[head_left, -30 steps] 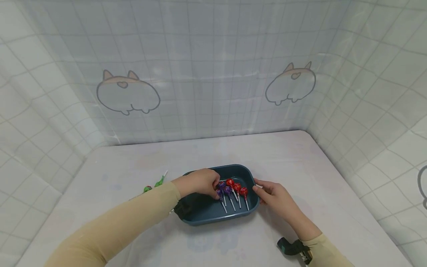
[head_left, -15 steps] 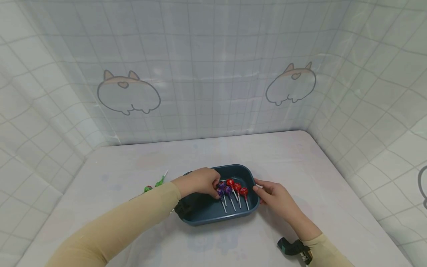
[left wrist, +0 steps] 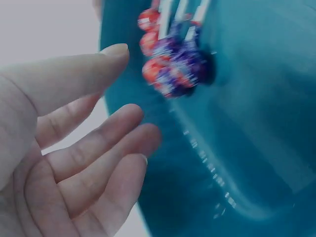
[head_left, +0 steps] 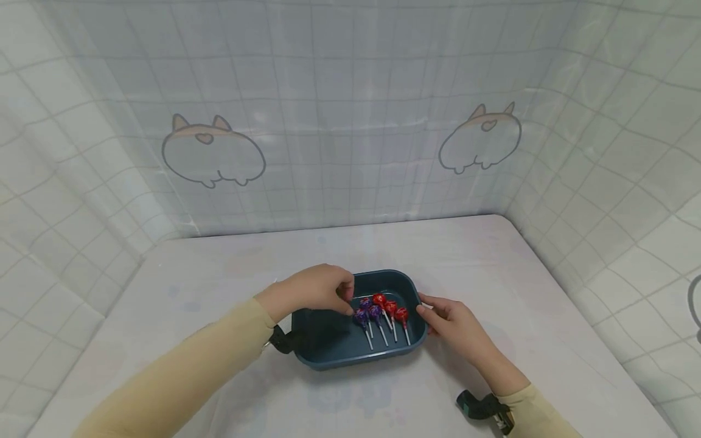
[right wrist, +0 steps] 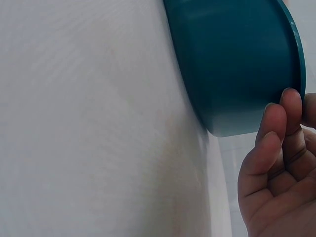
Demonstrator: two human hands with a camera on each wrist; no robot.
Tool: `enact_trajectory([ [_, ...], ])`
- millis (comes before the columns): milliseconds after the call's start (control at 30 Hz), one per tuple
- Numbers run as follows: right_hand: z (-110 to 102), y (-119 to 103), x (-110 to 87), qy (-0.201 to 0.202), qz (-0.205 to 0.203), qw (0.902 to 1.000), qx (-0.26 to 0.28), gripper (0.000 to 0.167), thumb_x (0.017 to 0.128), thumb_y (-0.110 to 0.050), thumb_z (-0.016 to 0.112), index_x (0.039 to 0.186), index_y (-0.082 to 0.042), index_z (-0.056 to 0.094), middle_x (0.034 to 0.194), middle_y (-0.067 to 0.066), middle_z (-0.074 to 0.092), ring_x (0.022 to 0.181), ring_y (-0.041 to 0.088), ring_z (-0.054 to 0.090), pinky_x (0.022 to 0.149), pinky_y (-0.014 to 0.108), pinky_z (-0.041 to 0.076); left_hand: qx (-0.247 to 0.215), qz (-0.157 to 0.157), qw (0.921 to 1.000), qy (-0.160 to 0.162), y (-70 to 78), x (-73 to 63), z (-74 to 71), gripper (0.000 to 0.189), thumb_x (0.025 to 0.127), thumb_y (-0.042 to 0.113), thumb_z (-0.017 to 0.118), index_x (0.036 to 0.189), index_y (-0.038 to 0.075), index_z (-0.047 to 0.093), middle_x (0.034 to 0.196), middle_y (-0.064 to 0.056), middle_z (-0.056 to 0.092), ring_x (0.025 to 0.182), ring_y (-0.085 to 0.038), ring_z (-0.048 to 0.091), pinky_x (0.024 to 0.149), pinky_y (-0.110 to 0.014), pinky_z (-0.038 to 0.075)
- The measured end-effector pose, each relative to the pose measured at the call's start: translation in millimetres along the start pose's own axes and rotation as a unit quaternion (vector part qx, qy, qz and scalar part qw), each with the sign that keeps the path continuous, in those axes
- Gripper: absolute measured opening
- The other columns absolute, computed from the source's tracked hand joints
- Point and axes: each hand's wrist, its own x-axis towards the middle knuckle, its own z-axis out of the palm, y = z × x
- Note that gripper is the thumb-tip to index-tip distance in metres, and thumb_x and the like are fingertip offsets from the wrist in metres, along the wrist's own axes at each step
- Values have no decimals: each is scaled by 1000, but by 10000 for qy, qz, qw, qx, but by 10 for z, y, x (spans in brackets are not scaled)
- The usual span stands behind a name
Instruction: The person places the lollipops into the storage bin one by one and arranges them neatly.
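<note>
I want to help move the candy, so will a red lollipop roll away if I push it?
A red lollipop may roll a little because its head is round, but its straight stick would probably make it swing instead. It might bump the purple lollipops close by. The raised walls of the tray would likely keep it in.

Tabletop (head_left: pixel 476 261): pale cover, faint pastel print, rounded far right corner. Behind: white grid-patterned backdrop (head_left: pixel 350 85), bearing left cartoon animal (head_left: pixel 213 152) and right cartoon animal (head_left: pixel 481 140). Grid-patterned right side wall (head_left: pixel 630 182): wrinkled, partial dark outline (head_left: pixel 694 304) at frame edge.
</note>
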Motion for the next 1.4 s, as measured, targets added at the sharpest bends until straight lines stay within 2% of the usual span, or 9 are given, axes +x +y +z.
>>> enact_trajectory([
  [133,-7,-7,3,-11,4,10000,-41,44,97,-33,66,135,-12,62,71,2,63,68,20,60,61,33,53,-488,0,9988,50,-69,-153,-107,22,86,28,80,103,18,70,101,7,68,91,-8,63,82,-35,52],
  [233,-12,-11,4,-7,33,10000,-38,44,97,-33,66,135,-12,62,71,2,63,68,20,59,61,33,53,-827,-26,9965,97,-149,-252,-152,26,87,28,78,111,19,70,109,3,69,97,-9,64,84,-34,53],
  [367,-9,-23,8,-24,66,10000,3,44,96,-33,66,135,-12,62,71,2,64,68,20,60,61,33,53,-1166,-50,9928,262,-266,-382,-190,26,89,30,76,112,20,71,110,2,70,102,-11,64,83,-34,54],
  [567,-21,-16,7,-41,128,9999,13,44,97,-33,66,135,-12,62,73,2,64,69,21,60,62,33,53,-1531,-14,9863,613,-438,-559,-241,33,90,29,75,120,15,69,117,-1,68,107,-14,63,89,-36,52],
  [667,-35,0,1,-18,117,9999,-11,44,97,-34,65,135,-13,62,73,2,65,69,21,60,62,32,52,-1695,-43,9822,808,-535,-642,-260,33,91,30,74,121,18,68,118,-2,67,108,-15,63,90,-37,52],
  [767,-46,4,-3,-10,113,9999,-3,44,97,-35,65,135,-13,62,74,3,65,69,21,60,62,33,53,-1657,-149,9806,1042,-632,-741,-266,33,90,33,74,120,22,68,116,1,68,107,-14,63,90,-39,52],
  [933,-56,-1,-11,11,168,9999,-8,44,97,-33,65,135,-12,62,77,3,66,70,20,61,64,33,54,-1697,-406,9760,1304,-785,-921,-238,33,90,35,74,119,22,68,111,6,68,105,-14,64,89,-40,52],
  [1233,-76,11,-45,11,196,9998,-57,45,97,-35,65,136,-13,62,74,3,65,69,21,60,63,33,53,-2297,-802,9574,1552,-1053,-1212,-51,33,89,33,75,116,16,69,109,-1,69,100,-18,65,83,-36,54],
  [1400,-86,7,-56,7,176,9998,-52,44,97,-35,65,135,-13,62,73,3,64,69,21,60,61,32,52,-2189,-1064,9535,1774,-1156,-1327,45,37,89,34,76,117,11,69,106,1,69,101,-18,64,82,-34,54],
])
